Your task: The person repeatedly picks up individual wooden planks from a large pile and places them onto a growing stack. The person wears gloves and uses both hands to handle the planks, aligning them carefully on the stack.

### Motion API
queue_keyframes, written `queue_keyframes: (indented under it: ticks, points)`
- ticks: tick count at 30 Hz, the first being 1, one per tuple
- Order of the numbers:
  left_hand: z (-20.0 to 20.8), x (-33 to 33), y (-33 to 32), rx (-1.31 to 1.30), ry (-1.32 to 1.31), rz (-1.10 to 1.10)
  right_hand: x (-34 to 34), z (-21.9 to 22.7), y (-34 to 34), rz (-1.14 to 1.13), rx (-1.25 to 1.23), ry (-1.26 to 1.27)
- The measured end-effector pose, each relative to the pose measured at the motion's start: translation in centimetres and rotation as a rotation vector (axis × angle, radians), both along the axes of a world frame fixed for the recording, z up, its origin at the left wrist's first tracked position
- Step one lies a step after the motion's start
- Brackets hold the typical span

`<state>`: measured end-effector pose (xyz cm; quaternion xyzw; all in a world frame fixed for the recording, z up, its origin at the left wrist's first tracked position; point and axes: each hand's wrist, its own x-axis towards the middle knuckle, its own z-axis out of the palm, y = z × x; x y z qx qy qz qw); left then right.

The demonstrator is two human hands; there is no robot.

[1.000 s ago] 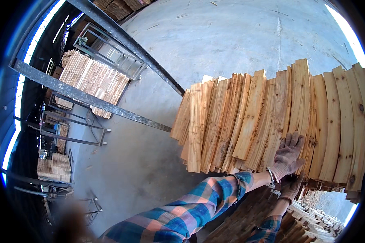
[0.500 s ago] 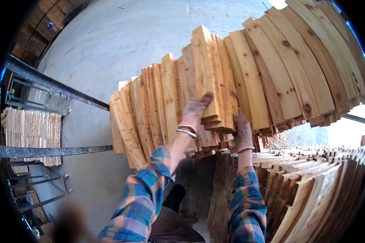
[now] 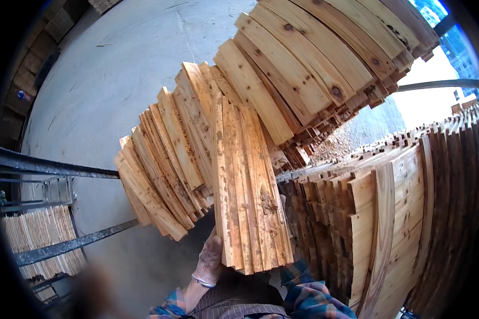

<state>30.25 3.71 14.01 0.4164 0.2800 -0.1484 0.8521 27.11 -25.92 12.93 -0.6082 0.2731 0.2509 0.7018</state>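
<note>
Yellow-brown wood, rough-sawn: one bundle of boards [image 3: 247,186], narrow lengths laid side by side. Surface flecked with dark, bark-like traces; one rough, flaking patch toward the near right. Near ends slightly uneven. Location: held before the person's body, mid-view, far end overlapping a row of boards [image 3: 303,64]; contact there cannot be told.

Left hand [image 3: 210,258]: pinkish, soiled glove, pale band at the wrist; gripping the bundle at its near left edge, thumb along the side. Right hand [image 3: 283,200]: mostly hidden behind the bundle's right side, only a small part showing; grip cannot be told. Plaid sleeves [image 3: 316,297]: both low in view, close to the body.

Clearances: at right, a tall stack of boards [image 3: 391,212] just beside the bundle's edge. At left, the row's near ends close by, then dark metal bars [image 3: 98,233]. Beyond the row, open grey floor [image 3: 117,69].
</note>
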Motion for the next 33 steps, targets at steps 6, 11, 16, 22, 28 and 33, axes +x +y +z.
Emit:
queue_keyframes:
  ticks: [6,11,16,22,28,33]
  points:
    - [-1.7,-2.3,1.2,0.030,0.032,-0.127,-5.5,2.1,-0.4,-0.131,0.102,0.027]
    - [-1.6,2.0,-0.6,0.003,0.023,-0.127,-4.5,2.8,1.4,-0.085,0.288,-0.126]
    - [3.4,0.6,-2.7,0.131,-0.171,-0.184,-0.3,4.4,4.2,-0.110,0.507,-0.465]
    - [13.3,-1.3,-9.5,-0.011,-0.447,-0.351,1.1,15.8,-2.2,-0.219,0.482,-0.921]
    - [18.5,5.8,-26.3,0.126,-0.732,-0.581,-5.4,20.6,-15.1,-0.579,0.245,-0.855]
    - [17.2,2.0,-37.4,1.381,-1.410,-1.140,-8.5,15.9,-23.8,-1.030,0.240,-0.575]
